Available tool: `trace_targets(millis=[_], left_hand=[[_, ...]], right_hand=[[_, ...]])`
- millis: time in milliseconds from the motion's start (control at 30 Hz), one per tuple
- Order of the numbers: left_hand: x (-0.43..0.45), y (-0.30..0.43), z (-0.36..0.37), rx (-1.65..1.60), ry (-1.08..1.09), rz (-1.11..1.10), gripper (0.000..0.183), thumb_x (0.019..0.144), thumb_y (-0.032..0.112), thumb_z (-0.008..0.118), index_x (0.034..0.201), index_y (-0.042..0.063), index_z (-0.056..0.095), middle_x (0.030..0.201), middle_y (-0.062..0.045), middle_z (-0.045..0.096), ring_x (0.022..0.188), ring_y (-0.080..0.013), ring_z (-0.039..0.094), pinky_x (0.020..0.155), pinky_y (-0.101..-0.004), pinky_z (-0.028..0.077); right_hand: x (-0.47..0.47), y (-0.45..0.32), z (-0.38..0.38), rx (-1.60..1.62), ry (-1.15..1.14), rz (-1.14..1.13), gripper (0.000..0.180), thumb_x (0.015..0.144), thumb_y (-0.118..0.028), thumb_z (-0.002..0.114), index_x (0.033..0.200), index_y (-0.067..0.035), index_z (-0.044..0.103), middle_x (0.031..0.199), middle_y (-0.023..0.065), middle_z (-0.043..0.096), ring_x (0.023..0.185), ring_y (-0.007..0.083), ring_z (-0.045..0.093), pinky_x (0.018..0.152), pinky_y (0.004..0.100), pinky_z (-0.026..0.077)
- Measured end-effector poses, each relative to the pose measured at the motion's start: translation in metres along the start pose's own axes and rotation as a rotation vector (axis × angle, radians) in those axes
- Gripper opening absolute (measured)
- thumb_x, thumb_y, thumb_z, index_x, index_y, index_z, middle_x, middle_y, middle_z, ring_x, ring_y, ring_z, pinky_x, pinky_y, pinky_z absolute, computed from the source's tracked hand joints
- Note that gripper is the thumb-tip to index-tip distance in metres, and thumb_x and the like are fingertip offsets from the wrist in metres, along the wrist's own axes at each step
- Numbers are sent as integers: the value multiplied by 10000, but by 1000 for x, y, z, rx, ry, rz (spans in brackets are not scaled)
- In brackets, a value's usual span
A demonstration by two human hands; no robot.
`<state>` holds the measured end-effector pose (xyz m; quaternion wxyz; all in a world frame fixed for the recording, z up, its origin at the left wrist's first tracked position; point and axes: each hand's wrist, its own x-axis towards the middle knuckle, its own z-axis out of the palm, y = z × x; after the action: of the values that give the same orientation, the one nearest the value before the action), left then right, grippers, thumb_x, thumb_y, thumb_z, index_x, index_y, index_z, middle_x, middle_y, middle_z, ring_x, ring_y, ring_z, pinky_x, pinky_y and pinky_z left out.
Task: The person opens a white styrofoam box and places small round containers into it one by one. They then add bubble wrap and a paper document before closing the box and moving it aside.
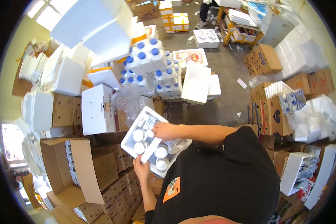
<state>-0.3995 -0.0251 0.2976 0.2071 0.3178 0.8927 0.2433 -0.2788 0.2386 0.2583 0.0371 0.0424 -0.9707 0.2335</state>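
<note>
A white foam box (130,129) is tilted in front of my black shirt. Inside it stand several round containers with white lids (161,151), in groups on either side of a white foam strip (151,150). Packs with printed labels (146,123) fill the box's far-left and right ends. My right hand (165,131) reaches over the box and grips the strip's upper end. At the near wall, my left hand (141,168) has its fingertips on the lower end of the same strip. My right hand hides part of the contents.
Blue-capped white bottles (145,60) are stacked ahead, beside an upturned foam box (196,84). An open carton (85,168) stands at left, near stacked cartons (123,187). Other cartons (277,114) line the right. A person's leg (203,14) shows at the back.
</note>
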Motion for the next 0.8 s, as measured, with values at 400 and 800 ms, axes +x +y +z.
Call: trace_targets(millis=[400,800], left_hand=[[153,292,182,29,-697,705,409,788,85,649,1197,104,655,1140,-202,680,1044,-412,651,894,-457,516],[180,516,423,99,-1070,1105,416,749,105,686,1163,114,660,1134,-165,694,1066,-388,653,922,-448,523]], right_hand=[[-297,41,-99,-153,542,982,356,729,-134,805,1048,-28,688,1113,132,636,1080,324,596,942,446,489],[-492,138,-116,-41,741,1427,393,704,-101,790,1077,-35,687,1041,144,620,1021,370,590,909,450,489]])
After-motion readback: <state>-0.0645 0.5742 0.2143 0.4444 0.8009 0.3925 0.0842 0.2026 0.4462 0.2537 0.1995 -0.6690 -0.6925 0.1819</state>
